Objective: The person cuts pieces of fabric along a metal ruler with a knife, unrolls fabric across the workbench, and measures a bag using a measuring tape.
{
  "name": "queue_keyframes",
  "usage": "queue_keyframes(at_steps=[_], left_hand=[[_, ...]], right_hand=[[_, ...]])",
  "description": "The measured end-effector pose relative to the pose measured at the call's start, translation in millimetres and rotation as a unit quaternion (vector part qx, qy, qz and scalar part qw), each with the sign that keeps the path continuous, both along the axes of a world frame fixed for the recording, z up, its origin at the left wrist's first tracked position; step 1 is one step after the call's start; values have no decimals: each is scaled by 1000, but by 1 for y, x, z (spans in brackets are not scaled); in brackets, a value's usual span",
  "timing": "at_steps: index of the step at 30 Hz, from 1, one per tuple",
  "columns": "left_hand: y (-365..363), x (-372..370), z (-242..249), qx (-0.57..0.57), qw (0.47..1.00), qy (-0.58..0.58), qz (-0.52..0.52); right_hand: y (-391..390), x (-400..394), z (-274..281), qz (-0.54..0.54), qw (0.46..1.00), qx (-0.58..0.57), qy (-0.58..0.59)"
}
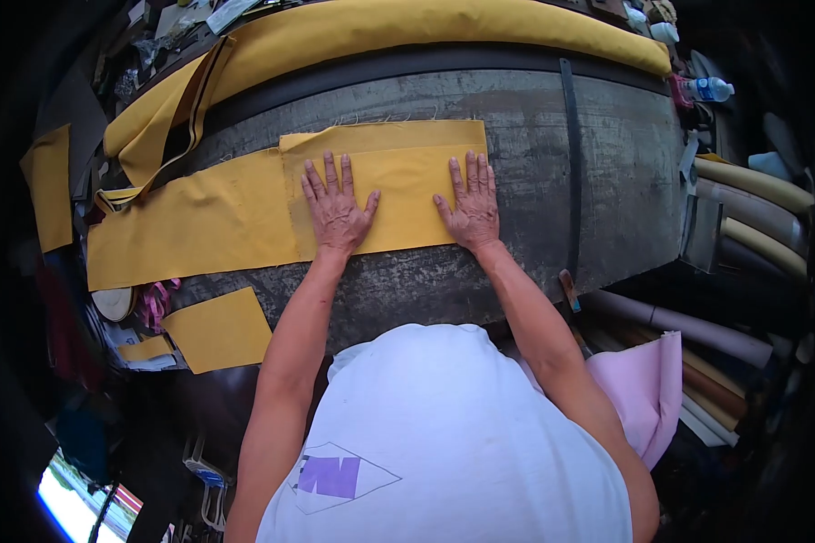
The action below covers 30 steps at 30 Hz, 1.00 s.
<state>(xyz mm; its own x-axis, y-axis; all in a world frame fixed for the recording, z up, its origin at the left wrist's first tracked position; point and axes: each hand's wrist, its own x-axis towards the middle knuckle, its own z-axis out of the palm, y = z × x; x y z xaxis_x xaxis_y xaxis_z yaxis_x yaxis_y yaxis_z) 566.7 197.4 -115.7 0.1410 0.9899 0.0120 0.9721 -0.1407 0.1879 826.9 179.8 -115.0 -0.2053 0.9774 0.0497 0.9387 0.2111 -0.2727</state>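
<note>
Cloth [412,195] on the table [629,172], straightedge [572,163] to its right, roll [426,24] behind.

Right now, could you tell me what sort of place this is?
Probably an upholstery or sewing workshop: yellow fabric spread across a worn worktable, a long yellow roll behind it, and more rolls stacked at the right.

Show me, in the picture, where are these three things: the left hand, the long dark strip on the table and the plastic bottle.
Left hand [339,220]: head view, back of the hand.
Long dark strip [572,163]: head view, middle of its length.
Plastic bottle [707,90]: head view, its side.
</note>
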Motion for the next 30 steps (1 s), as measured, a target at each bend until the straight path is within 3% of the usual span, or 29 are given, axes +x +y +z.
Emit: queue_keyframes(at_steps=[9,15,24,28,30], left_hand=[[0,2,-2,-5,1000,24,4],[1,1,-7,15,1000,9,-2],[-5,18,-13,22,999,28,-34],[-11,77,0,-18,993,0,-115],[-12,113,3,-27,988,-31,-149]], right_hand=[[15,-34,1,32,999,-12,10],[29,11,2,-32,998,-49,-35],[23,22,-5,-21,999,-22,10],[-27,102,42,-153,967,38,201],[-79,151,58,-255,960,25,115]])
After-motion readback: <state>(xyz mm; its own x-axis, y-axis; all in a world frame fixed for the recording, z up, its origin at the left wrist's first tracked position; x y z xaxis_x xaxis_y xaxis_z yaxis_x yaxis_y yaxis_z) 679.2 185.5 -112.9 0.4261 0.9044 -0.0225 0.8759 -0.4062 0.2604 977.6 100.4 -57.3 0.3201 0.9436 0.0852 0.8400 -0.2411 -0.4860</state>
